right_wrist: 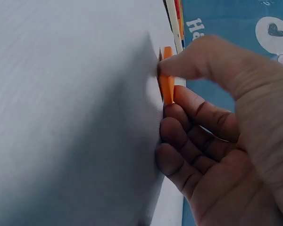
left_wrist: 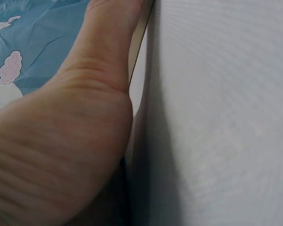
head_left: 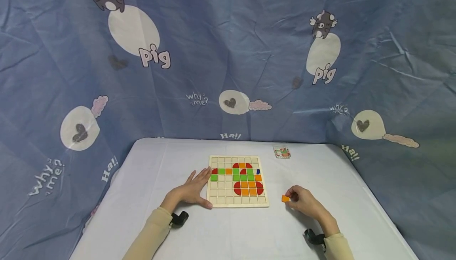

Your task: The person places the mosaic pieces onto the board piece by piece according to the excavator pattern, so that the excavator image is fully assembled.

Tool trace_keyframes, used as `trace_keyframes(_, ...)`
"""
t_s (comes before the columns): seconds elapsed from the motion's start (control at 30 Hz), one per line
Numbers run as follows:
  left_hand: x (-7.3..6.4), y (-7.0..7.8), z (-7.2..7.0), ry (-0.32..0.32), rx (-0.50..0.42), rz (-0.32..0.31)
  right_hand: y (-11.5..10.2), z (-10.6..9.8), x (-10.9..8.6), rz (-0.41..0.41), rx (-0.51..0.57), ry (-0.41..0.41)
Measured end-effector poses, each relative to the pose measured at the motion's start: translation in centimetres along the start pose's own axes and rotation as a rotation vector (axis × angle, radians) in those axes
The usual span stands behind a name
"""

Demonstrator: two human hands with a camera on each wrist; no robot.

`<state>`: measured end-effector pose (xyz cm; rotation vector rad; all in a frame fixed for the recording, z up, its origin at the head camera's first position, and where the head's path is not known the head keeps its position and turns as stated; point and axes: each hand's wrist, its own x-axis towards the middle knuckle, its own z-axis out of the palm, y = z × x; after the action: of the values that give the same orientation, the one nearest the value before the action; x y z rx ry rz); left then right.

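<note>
A square wooden grid board [head_left: 221, 200] lies on the table, partly filled with red, green and orange pieces and one blue piece near its right edge. My left hand [head_left: 192, 188] rests along the board's left side, fingers spread and thumb at the lower left corner. In the left wrist view only the base of the left hand [left_wrist: 85, 122] and a sliver of board edge show. To the right of the board my right hand [head_left: 303, 202] pinches an orange square tile [head_left: 285, 198] between thumb and fingers, close to the tabletop. The right wrist view shows the tile [right_wrist: 167, 87] on its edge side.
A small card [head_left: 282, 152] with a coloured pattern lies behind the board to the right. White cloth covers the table [head_left: 231, 232]. A blue printed curtain [head_left: 228, 74] hangs at the back and both sides. Each wrist wears a black camera [head_left: 179, 219].
</note>
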<state>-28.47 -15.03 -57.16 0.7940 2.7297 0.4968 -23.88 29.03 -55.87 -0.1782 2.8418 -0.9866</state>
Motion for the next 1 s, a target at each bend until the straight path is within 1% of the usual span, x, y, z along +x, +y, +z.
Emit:
trace_keyframes(0.13,0.1,0.0,0.0,-0.001,0.000,-0.001,-0.5,0.1,0.2,-0.042,0.005,0.000)
trace_keyframes(0.23,0.0,0.0,0.0,-0.005,0.007,-0.001,-1.4,0.3,0.5,-0.105,0.009,0.005)
trace_keyframes(0.33,0.0,0.0,0.1,-0.005,0.012,-0.003,-2.9,0.9,1.1,-0.185,0.017,0.009)
trace_keyframes(0.43,-0.1,-0.1,0.2,-0.001,0.013,-0.002,-4.7,1.8,1.9,-0.262,0.031,0.002)
trace_keyframes(0.53,-0.1,-0.1,0.2,-0.001,0.014,-0.001,-6.9,3.0,2.7,-0.323,0.032,-0.019)
trace_keyframes(0.63,-0.1,-0.1,0.2,0.001,0.008,0.001,-9.1,4.4,3.6,-0.373,-0.006,-0.044)
trace_keyframes(0.73,0.0,0.0,0.1,0.004,0.000,0.003,-11.5,5.9,4.6,-0.410,-0.045,-0.090)
trace_keyframes(0.9,-0.1,0.0,-0.1,-0.002,0.001,0.009,-14.7,8.7,6.3,-0.448,-0.061,-0.173)
trace_keyframes(1.0,-0.1,0.1,-0.2,-0.009,0.007,0.014,-16.0,10.3,7.3,-0.458,-0.082,-0.193)
